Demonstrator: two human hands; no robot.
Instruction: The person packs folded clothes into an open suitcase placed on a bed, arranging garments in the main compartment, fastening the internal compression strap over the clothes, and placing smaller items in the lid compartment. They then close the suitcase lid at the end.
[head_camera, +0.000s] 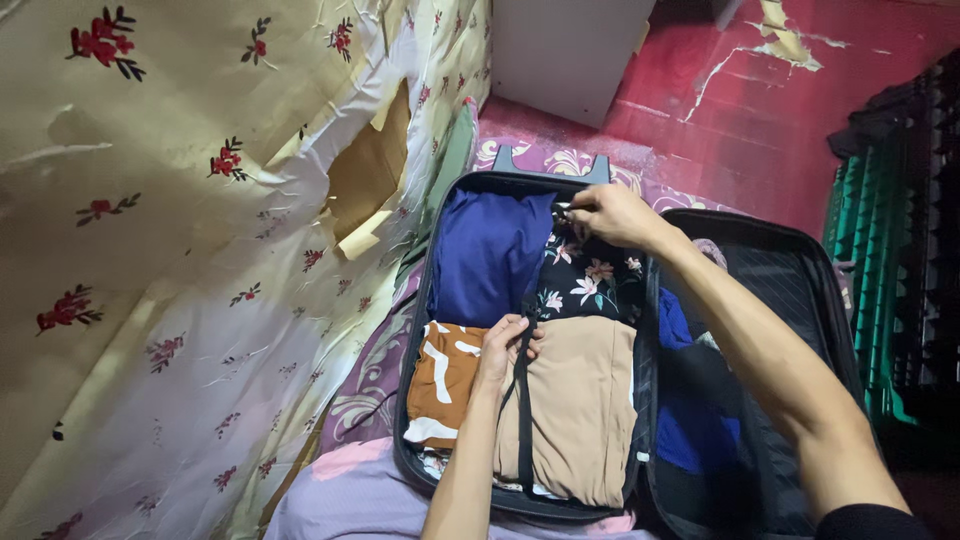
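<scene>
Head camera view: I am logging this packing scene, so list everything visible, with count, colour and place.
suitcase: one, dark, lying open on the floor, centre
blue garment: one, dark blue, folded, far left corner of the suitcase
floral garment: one, black with pale flowers, far right of that half
orange garment: one, orange-brown with white marks, near left
tan garment: one, beige, folded, near right
strap: one, black, running across the packed clothes
lid half: one, dark lining, right, with blue cloth inside
flowered sheet: one, cream with red flowers, torn, left
floor: red, cracked, top right
left hand: on the strap, near side
right hand: pinching something small at the far edge
</scene>
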